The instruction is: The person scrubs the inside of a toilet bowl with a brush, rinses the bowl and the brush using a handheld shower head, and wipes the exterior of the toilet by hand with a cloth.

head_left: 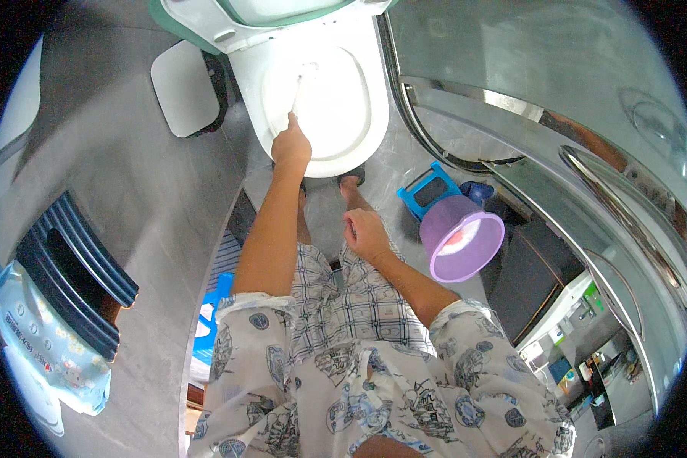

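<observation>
A white toilet [378, 114] stands in front of me with its lid raised. My left hand [291, 146] reaches over the front of the rim, its fingers closed round the end of a thin white toilet brush [297, 91]. The brush slants away into the bowl, and its head is hard to make out against the white inside. Near my right knee, my right hand [366, 233] is curled into a loose fist, with nothing showing in it.
Right of me, a purple bucket [443, 233] with something red and white inside stands beside a blue stool [431, 191]. A glass shower enclosure with a metal rail [481, 95] curves along the right. Left are a white-lidded bin [185, 90], a dark wall rack [76, 267] and a wipes pack [46, 332].
</observation>
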A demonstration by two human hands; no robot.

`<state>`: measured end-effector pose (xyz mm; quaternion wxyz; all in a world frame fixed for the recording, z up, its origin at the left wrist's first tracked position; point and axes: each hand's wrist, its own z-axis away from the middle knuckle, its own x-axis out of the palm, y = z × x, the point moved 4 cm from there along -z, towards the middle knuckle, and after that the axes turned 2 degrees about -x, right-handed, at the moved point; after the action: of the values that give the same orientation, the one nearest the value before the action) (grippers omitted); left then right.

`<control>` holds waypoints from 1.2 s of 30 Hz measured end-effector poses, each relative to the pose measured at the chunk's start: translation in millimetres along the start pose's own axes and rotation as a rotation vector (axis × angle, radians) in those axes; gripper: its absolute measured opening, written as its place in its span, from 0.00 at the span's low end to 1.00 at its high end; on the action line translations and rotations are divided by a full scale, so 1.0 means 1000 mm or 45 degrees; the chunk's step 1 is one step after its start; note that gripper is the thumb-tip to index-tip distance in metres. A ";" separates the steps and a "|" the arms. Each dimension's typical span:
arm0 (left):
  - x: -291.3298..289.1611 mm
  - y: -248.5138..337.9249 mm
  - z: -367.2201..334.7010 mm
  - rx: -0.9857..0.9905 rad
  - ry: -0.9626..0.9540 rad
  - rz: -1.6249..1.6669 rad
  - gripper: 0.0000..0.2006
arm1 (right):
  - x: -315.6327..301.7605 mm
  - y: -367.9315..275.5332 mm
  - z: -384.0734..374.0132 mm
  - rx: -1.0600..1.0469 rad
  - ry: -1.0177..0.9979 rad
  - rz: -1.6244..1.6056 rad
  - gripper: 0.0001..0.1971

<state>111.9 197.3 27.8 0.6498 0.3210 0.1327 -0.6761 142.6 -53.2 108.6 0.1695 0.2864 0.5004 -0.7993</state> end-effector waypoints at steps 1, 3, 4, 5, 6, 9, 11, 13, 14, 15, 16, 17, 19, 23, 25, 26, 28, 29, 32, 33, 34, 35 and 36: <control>0.003 0.001 -0.004 0.007 0.028 -0.032 0.30 | 0.000 0.004 0.000 0.046 -0.015 0.001 0.09; 0.010 -0.004 -0.006 0.023 0.059 -0.105 0.30 | 0.001 0.006 0.000 0.029 -0.018 0.008 0.09; 0.016 -0.011 -0.006 0.033 0.086 -0.179 0.30 | 0.003 0.007 0.001 0.012 -0.027 0.011 0.08; 0.023 -0.019 -0.005 0.028 0.088 -0.181 0.30 | 0.004 0.007 0.003 0.008 -0.029 0.006 0.08; 0.029 -0.028 -0.004 0.044 0.087 -0.208 0.30 | 0.006 0.008 0.005 0.029 -0.062 -0.003 0.09; 0.027 -0.043 0.005 0.066 0.030 -0.306 0.29 | 0.002 0.010 0.013 0.057 -0.082 -0.024 0.09; 0.009 -0.034 0.008 0.078 0.006 -0.378 0.29 | -0.002 0.014 0.007 0.039 -0.049 -0.034 0.09; -0.006 -0.019 0.020 0.133 -0.036 -0.381 0.24 | -0.004 0.013 0.011 0.064 -0.007 -0.081 0.08; -0.019 -0.009 0.017 0.132 -0.025 -0.383 0.24 | -0.003 0.014 0.008 0.055 -0.002 -0.083 0.08; -0.033 0.005 0.011 0.169 -0.032 -0.410 0.22 | -0.002 0.014 0.005 0.041 0.043 -0.066 0.08; -0.042 0.013 0.010 0.200 -0.052 -0.439 0.20 | -0.003 0.010 0.010 0.036 0.078 -0.054 0.07; -0.051 0.017 0.004 0.193 -0.049 -0.441 0.20 | -0.005 0.009 0.010 0.030 0.076 -0.059 0.07; -0.062 0.028 -0.017 0.235 -0.184 -0.554 0.20 | -0.006 0.011 0.007 0.109 -0.043 -0.079 0.07; -0.048 0.004 -0.034 0.135 -0.174 -0.359 0.21 | -0.004 0.010 0.005 0.114 -0.002 -0.070 0.07; -0.022 -0.004 -0.031 0.127 -0.176 -0.359 0.21 | -0.004 0.015 0.004 0.156 -0.060 -0.054 0.07; -0.010 -0.005 -0.018 0.106 -0.151 -0.339 0.22 | -0.005 0.017 0.005 0.164 -0.058 -0.050 0.07; 0.006 -0.012 0.001 0.086 -0.122 -0.316 0.25 | -0.005 0.019 0.003 0.188 -0.103 -0.050 0.07; 0.014 -0.019 0.007 0.094 -0.111 -0.333 0.26 | -0.004 0.018 0.001 0.186 -0.103 -0.049 0.07; 0.021 -0.027 -0.003 0.104 -0.067 -0.381 0.29 | -0.003 0.017 -0.001 0.167 -0.075 -0.067 0.08; 0.019 -0.030 -0.009 0.107 -0.033 -0.416 0.30 | -0.002 0.017 -0.002 0.155 -0.087 -0.062 0.08; 0.017 -0.030 -0.008 0.109 -0.045 -0.414 0.30 | -0.002 0.014 0.002 0.157 -0.104 -0.056 0.08; 0.012 -0.029 -0.008 0.170 -0.006 -0.384 0.30 | -0.003 0.013 0.004 0.165 -0.109 -0.054 0.08; 0.007 -0.028 -0.005 0.231 0.035 -0.354 0.31 | -0.005 0.012 0.005 0.158 -0.075 -0.073 0.08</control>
<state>86.1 198.0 13.0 0.5166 0.3662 0.1233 -0.7641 151.6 -63.2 105.5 0.1430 0.2581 0.4527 -0.8414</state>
